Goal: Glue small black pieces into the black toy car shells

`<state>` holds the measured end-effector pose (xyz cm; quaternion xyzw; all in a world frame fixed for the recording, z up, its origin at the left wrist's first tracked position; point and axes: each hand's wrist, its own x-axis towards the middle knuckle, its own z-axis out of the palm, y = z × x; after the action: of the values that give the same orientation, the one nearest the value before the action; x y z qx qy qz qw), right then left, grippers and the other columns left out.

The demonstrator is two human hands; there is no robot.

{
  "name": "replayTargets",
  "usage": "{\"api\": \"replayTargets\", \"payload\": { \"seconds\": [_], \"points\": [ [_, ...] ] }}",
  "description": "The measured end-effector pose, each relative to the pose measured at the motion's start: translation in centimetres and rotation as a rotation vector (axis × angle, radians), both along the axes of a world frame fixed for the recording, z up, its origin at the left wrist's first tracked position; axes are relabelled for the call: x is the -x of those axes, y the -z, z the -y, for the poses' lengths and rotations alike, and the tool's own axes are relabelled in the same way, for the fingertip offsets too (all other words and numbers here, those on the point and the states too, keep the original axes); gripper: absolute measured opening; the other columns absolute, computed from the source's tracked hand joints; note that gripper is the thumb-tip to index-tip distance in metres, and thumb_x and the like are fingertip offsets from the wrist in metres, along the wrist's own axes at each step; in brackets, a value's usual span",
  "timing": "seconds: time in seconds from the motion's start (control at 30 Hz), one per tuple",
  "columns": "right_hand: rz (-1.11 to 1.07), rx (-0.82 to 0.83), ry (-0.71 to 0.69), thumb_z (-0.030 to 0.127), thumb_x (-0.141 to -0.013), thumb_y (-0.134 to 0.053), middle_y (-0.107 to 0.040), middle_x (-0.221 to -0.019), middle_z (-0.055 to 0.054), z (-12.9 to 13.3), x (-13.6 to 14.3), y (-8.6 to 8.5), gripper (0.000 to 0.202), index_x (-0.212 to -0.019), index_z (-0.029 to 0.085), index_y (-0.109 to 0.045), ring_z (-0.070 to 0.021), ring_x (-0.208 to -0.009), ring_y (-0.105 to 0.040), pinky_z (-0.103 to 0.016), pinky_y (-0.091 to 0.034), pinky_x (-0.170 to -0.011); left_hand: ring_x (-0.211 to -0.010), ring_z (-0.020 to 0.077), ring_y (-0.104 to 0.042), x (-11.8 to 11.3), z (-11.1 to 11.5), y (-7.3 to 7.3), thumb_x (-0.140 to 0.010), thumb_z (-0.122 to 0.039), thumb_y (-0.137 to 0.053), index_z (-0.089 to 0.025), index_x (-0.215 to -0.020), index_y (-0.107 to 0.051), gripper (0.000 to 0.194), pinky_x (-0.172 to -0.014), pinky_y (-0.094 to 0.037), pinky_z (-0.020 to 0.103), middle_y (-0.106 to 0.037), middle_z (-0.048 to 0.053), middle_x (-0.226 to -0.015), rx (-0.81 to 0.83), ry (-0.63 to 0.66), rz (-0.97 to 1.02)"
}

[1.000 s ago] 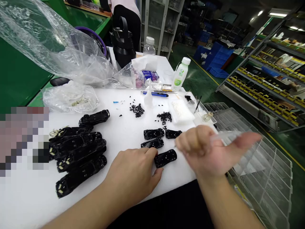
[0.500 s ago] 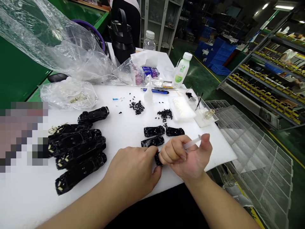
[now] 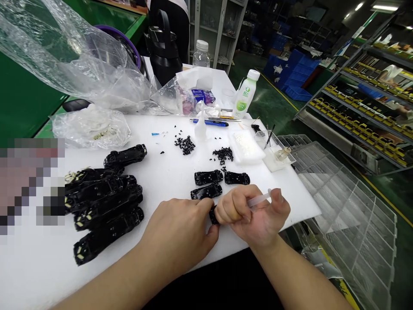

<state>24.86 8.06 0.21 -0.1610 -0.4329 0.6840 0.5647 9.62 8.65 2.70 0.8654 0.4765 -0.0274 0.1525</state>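
My left hand (image 3: pixel 182 234) is closed on a black toy car base (image 3: pixel 213 216), of which only a small part shows between the two hands. Wrapped in the fingers of my right hand (image 3: pixel 253 215) is a translucent white syringe (image 3: pixel 258 199); its plunger end points up right, by my raised thumb. The syringe's tip is hidden behind my fingers, close to the held base. Just beyond my hands lie three more black car bases (image 3: pixel 206 191). Farther back are two heaps of tiny black parts, one on the left (image 3: pixel 185 145) and one on the right (image 3: pixel 223 154).
Several black car bodies (image 3: pixel 108 230) are piled on the left of the white table top (image 3: pixel 171 176). A white squeeze bottle (image 3: pixel 200 128), a blue pen-like tool (image 3: pixel 213 123), a foam block (image 3: pixel 247 147) and a clear tray (image 3: pixel 280 160) stand behind. Plastic bags (image 3: pixel 93 129) lie back left.
My right thumb and the plunger end of the syringe have dropped slightly. My left hand still holds the car base in the same place.
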Motion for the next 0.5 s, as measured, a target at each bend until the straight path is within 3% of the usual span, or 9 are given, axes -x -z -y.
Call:
{"api": "replayTargets", "payload": {
  "seconds": [0.23,0.4,0.5],
  "points": [
    [0.069,-0.003,-0.031,0.072,-0.084,-0.042,-0.028,-0.044,0.005,0.0,0.0,-0.2,0.061,-0.05,0.022,-0.037,-0.0107,-0.04,-0.024,-0.028,-0.021,-0.044,-0.065,0.0311,-0.069,0.0,0.0,-0.3,-0.081,-0.034,-0.047,-0.024,-0.079,-0.063,0.019,-0.055,-0.042,0.036,-0.072,0.004,-0.07,0.025,-0.001,0.001],
    [0.424,0.005,0.062,0.072,-0.09,-0.039,-0.033,-0.052,0.002,1.3,1.7,-1.5,0.063,-0.052,0.021,-0.036,-0.0127,-0.05,-0.03,-0.029,-0.021,-0.048,-0.062,0.0285,-0.069,-0.1,-0.2,-1.2,-0.079,-0.025,-0.046,-0.023,-0.082,-0.067,0.021,-0.052,-0.042,0.033,-0.072,0.004,-0.07,0.049,0.022,-0.025],
    [0.569,-0.052,0.072,0.08,-0.084,-0.041,-0.038,-0.061,0.0,1.8,1.8,-3.2,0.064,-0.06,0.021,-0.041,-0.0144,-0.057,-0.034,-0.029,-0.026,-0.052,-0.061,0.0295,-0.069,-0.1,-0.2,-1.5,-0.082,-0.022,-0.043,-0.022,-0.085,-0.067,0.025,-0.053,-0.045,0.035,-0.071,0.005,-0.068,0.041,0.013,-0.088]
  ]
}}
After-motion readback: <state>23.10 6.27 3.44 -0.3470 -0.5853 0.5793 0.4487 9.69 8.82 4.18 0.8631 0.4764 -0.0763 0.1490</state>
